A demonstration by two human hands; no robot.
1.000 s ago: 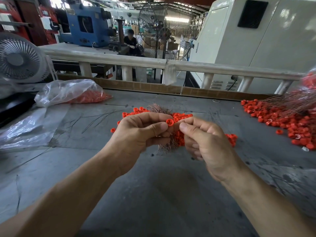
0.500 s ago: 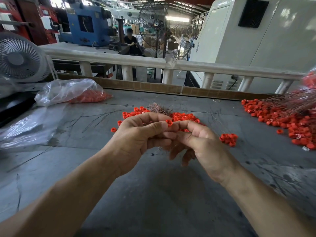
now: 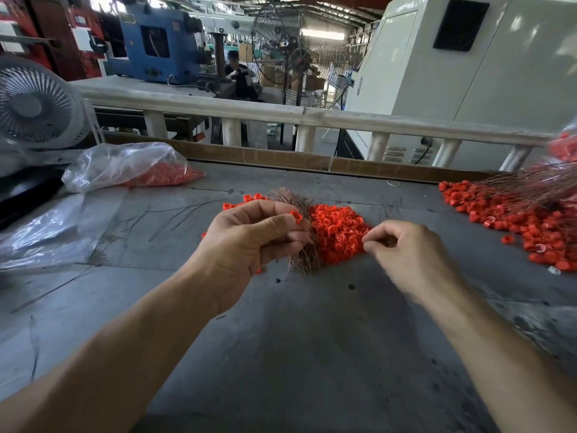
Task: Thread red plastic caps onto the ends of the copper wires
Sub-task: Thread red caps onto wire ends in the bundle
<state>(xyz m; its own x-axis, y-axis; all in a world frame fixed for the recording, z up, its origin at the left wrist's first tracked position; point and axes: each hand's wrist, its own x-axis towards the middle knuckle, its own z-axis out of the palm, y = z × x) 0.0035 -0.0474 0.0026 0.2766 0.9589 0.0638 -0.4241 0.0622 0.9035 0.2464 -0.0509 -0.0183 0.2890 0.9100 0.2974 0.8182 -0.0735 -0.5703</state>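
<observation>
Left hand (image 3: 249,242): fingers curled round a bundle of copper wires (image 3: 301,235), thumb and forefinger pinching one red cap (image 3: 296,216) at the top of the bundle.
Right hand (image 3: 406,254): fingertips drawn together at the near right edge of the cap pile; whether they pinch a cap cannot be told.
Cap pile (image 3: 337,229): loose red caps heaped on the desk (image 3: 281,354), just behind and between the two hands.
Wire bundle: upright in the left hand, its ends fanning above and below the fist.
Second pile (image 3: 512,220): more red caps at the far right of the desk, with long copper wires (image 3: 530,185) lying over them.
Bag (image 3: 131,165): clear plastic, holding red caps, far left of the desk.
Fan (image 3: 34,104): beside the bag, at the left edge.
</observation>
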